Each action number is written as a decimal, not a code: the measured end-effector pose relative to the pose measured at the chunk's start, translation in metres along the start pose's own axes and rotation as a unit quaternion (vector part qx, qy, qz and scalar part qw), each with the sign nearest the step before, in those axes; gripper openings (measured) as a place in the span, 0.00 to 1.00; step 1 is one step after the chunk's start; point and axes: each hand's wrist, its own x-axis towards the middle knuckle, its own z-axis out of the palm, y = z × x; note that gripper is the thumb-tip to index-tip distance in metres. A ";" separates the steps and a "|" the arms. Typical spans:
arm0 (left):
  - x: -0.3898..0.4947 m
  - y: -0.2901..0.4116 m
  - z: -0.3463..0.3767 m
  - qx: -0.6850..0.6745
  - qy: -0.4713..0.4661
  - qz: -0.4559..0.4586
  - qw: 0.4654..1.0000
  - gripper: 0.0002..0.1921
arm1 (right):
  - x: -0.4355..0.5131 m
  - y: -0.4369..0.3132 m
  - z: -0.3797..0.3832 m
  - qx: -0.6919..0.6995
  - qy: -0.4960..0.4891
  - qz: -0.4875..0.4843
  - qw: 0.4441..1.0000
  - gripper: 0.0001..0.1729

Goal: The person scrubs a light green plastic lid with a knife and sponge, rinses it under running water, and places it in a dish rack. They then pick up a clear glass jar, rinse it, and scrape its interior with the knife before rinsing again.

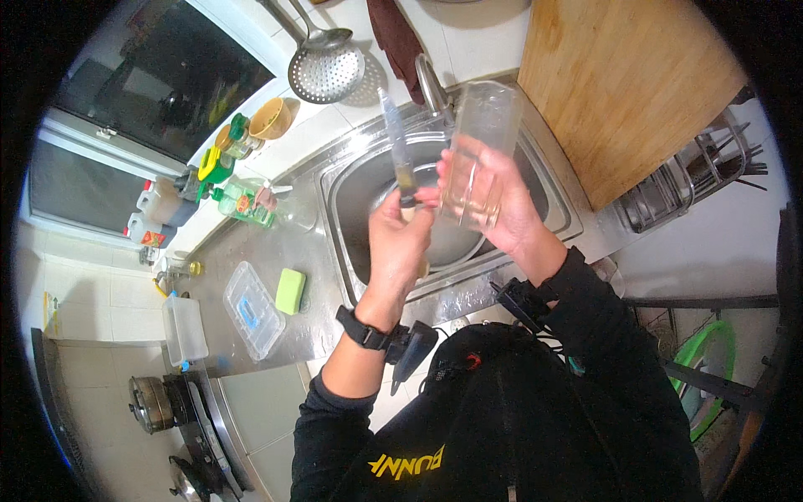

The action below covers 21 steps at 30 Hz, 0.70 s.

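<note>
Over the steel sink [351, 213], my left hand [401, 235] grips the dark lower end of a slim translucent bluish utensil [396, 135], which points up and away; its exact kind is unclear. My right hand [502, 194] holds a clear plastic container [486, 119], tall and rectangular, with the fingers seen through its wall. Below both hands, a large round metal vessel [448, 248] sits in the sink, partly hidden by them. The curved faucet [430, 85] stands behind the container.
On the steel counter left of the sink lie a green sponge [290, 291] and a clear plastic lid [252, 314]. Bottles, including green detergent [248, 204], line the window side. A skimmer [326, 72] hangs above. A wooden board [627, 81] leans at right beside a metal rack [684, 179].
</note>
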 end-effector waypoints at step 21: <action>0.044 0.093 -0.035 0.059 -0.076 -0.020 0.995 0.09 | 0.006 -0.022 -0.012 0.159 -0.202 0.111 0.960 0.39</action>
